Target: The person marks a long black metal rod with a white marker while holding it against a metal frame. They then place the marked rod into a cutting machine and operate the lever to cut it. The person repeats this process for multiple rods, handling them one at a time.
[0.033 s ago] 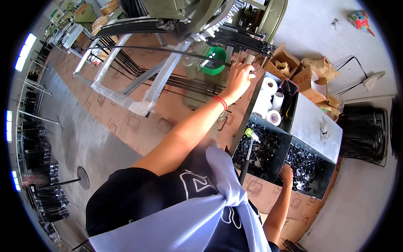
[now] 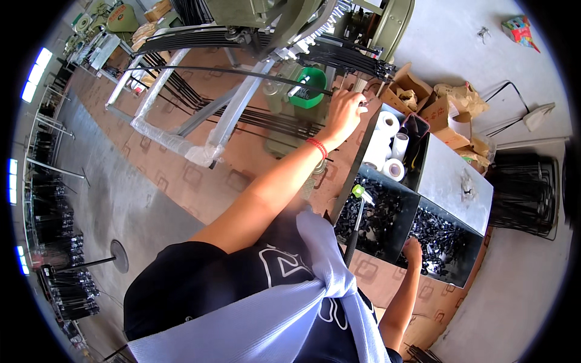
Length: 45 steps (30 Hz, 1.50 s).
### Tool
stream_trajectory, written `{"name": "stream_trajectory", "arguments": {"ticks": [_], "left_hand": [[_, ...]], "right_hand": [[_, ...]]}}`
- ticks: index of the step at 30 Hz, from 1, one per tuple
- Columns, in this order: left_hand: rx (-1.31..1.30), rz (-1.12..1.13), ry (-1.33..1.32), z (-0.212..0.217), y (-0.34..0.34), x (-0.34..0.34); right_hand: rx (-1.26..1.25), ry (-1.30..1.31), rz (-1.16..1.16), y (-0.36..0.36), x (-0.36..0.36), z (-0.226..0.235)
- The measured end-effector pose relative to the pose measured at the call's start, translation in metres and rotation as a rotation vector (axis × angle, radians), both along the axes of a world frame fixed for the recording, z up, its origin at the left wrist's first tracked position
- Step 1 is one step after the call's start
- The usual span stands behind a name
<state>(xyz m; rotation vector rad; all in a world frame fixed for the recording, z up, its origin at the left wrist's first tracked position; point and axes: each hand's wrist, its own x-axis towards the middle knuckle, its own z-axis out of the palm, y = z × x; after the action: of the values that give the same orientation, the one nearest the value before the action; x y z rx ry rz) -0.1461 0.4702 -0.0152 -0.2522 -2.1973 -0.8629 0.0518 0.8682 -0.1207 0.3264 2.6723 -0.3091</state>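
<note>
Head view, left hand (image 2: 344, 112) outstretched, touching rods (image 2: 339, 57)

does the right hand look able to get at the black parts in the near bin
Probably yes: the right hand is already at the open top of the bin, down among the black parts, with nothing covering them.

open brown cartons (image 2: 423, 100) right of machine | colourful box (image 2: 519, 28), perhaps, top right floor

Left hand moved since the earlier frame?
No. The left hand sits in the same spot: beside the green tub, above the white rolls, at the black rods. The frames share the same instant.
</note>
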Motion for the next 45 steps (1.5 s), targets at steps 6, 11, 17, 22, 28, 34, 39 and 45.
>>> {"name": "stream_trajectory", "arguments": {"ticks": [6,11,17,22,28,34,39,45], "left_hand": [[0.006,0.024,0.064,-0.003,0.001,0.001],[-0.028,0.013,0.043,-0.006,-0.001,-0.001],[0.020,0.005,0.085,0.012,0.008,0.035],[0.191,-0.356,-0.103,0.015,0.033,0.100],[0.646,-0.937,-0.505,0.072,0.024,0.142],[0.661,-0.703,-0.423,0.074,-0.061,0.151],[0.806,-0.474,-0.480,0.070,-0.135,0.163],[1.072,-0.284,-0.497,0.065,-0.220,0.169]], "right_hand": [[0.065,0.154,0.039,-0.001,0.006,0.001],[0.071,0.272,0.024,0.008,0.024,0.016],[-0.266,0.649,-0.200,0.041,0.021,0.033],[-1.057,0.662,-0.415,-0.078,0.007,0.151],[-1.406,0.314,-0.184,-0.203,-0.008,0.197],[-1.414,0.079,-0.037,-0.297,-0.017,0.218],[-0.988,0.284,0.328,-0.368,-0.030,0.208],[-0.791,0.509,0.433,-0.459,-0.047,0.193]]}}
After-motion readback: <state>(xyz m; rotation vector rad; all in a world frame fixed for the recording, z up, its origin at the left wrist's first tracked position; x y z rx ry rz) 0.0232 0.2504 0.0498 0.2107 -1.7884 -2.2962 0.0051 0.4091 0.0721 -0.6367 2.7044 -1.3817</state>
